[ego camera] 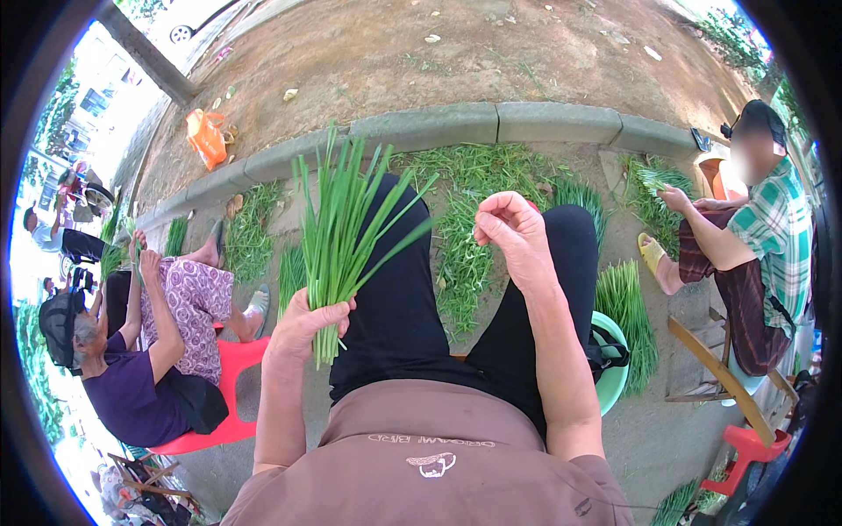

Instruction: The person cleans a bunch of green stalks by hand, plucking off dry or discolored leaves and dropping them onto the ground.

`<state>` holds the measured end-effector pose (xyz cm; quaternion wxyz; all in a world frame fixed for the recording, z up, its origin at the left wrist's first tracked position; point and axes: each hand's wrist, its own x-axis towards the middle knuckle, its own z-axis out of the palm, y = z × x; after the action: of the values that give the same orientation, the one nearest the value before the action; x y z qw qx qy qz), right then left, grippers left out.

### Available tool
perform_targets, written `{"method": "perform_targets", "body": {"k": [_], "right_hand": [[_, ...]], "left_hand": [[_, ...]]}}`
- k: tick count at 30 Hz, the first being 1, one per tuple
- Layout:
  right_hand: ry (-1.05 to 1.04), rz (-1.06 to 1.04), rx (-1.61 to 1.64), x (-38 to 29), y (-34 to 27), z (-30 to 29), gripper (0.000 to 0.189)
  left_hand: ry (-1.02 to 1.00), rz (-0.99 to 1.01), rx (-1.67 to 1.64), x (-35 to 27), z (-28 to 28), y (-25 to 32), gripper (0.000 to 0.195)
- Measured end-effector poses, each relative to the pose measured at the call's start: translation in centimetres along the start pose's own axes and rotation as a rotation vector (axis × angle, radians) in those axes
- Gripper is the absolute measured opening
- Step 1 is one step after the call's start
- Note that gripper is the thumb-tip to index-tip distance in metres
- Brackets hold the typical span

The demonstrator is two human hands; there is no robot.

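Note:
My left hand [309, 325] is closed around the lower end of a bunch of long flat green leaves, likely garlic chives [339, 230], over my left thigh. The leaves fan out away from me, some leaning right. Over my right thigh my right hand [510, 230] is raised, with its thumb and fingertips brought together; no leaf can be made out between them. Loose green trimmings [464, 263] cover the ground between and beyond my knees. A larger bundle of green stalks [628, 322] lies to the right of my right leg.
A mint-green basin [615, 388] holding something black stands by my right hip. A seated person [131, 388] on a red chair is at left, another [769, 223] at right, both handling greens. A stone curb [559, 123] runs ahead, with an orange bag [207, 139] beyond it.

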<state>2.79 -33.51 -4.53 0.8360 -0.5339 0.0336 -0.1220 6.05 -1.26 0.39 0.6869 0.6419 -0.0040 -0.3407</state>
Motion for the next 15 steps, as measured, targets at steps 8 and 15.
{"method": "perform_targets", "body": {"k": [8,15], "right_hand": [[-0.023,-0.107,-0.276,-0.2,0.6,1.4,0.031],[-0.129,-0.088,-0.496,-0.2,1.1,1.3,0.022]], "left_hand": [[-0.007,-0.003,0.065,0.0,-0.4,-0.5,0.027],[-0.077,-0.011,0.094,0.1,-0.1,-0.9,0.030]]}}
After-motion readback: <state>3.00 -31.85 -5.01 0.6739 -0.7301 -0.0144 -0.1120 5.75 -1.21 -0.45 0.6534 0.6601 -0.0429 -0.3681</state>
